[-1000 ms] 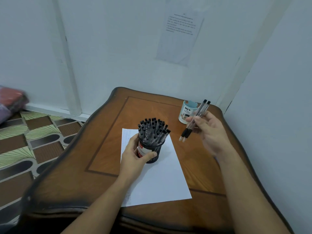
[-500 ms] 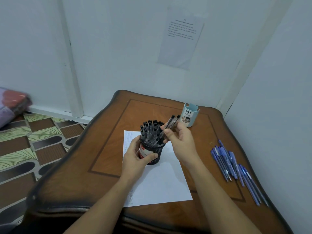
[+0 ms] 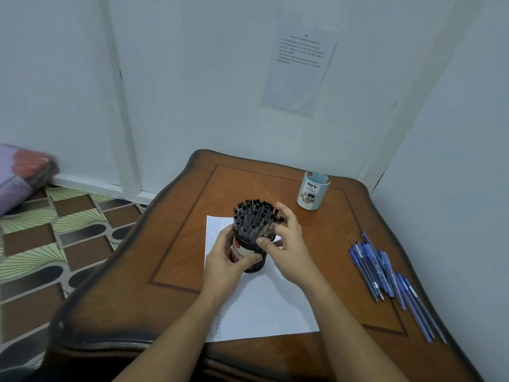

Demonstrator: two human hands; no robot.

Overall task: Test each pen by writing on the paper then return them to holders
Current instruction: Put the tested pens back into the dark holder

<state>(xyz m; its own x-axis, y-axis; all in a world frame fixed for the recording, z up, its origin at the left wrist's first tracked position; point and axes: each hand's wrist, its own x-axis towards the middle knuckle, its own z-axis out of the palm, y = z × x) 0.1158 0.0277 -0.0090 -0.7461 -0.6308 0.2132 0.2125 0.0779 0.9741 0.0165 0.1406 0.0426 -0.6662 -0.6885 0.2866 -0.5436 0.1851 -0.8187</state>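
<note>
Left hand (image 3: 228,260) grips the black holder (image 3: 242,248) on the paper (image 3: 264,304) while the right hand (image 3: 292,244) pinches black pens (image 3: 271,228) at its rim, seemingly the last returns; blue pens (image 3: 377,268) lie on the surface (image 3: 179,257), not yet returned.

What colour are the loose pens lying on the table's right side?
Blue; the loose pens show best in the head view.
</note>
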